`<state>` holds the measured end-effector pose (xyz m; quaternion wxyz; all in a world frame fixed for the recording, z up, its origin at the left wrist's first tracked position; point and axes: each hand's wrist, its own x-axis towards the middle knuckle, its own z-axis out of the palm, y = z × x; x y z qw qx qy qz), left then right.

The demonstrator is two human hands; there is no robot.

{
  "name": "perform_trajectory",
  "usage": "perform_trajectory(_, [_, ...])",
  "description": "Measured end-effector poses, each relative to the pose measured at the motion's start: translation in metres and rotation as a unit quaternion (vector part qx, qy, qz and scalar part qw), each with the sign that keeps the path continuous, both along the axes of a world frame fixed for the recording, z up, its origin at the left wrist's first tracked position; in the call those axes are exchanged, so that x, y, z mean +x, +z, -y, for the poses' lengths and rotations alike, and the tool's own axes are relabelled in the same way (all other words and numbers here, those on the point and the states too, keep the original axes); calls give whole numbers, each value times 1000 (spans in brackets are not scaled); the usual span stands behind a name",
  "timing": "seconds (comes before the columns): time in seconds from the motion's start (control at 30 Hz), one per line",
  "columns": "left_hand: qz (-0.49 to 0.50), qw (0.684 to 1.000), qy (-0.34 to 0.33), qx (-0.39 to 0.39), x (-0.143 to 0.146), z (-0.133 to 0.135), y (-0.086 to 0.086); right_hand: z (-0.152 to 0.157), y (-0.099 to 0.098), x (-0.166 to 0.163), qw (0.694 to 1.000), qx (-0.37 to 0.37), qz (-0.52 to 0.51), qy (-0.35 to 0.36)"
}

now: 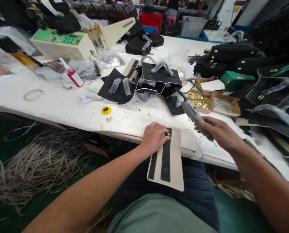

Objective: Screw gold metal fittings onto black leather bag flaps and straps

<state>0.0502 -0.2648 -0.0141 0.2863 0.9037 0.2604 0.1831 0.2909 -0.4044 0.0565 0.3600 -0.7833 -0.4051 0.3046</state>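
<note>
A beige leather panel with two black straps on it lies at the table's front edge and hangs over my lap. My left hand is closed over its upper left part, with thumb and fingers around a small gold fastener at the end of the longer strap. What lies under those fingers is partly hidden. In my right hand is a grey electric screwdriver, its tip pointing up and left, raised off the panel. Beyond it lies a heap of black bag flaps with plastic-wrapped handles.
Right of the heap stand small cardboard boxes, one with gold hardware. A yellow tape roll, gold rings and a red bottle lie to the left. Black bags crowd the right side. Loose strips cover the floor at left.
</note>
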Motion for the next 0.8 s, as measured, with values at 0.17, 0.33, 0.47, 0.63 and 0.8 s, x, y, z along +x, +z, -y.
perform_trajectory(0.17, [-7,1000,0,3,1,0,0,-24,26,-44,924,169,-332,-88])
perform_trajectory(0.33, [-6,1000,1,2,1,0,2,-53,11,-92,909,309,-239,-147])
perform_trajectory(0.47, [-19,1000,2,-4,2,0,3,-64,-9,-108,926,319,-142,-142])
perform_trajectory(0.63, [-15,1000,-3,-13,2,-1,3,-75,-22,-111,935,321,-75,-129])
perform_trajectory(0.8, [-9,1000,-5,-13,1,-2,1,-80,-27,-112,932,335,-64,-121])
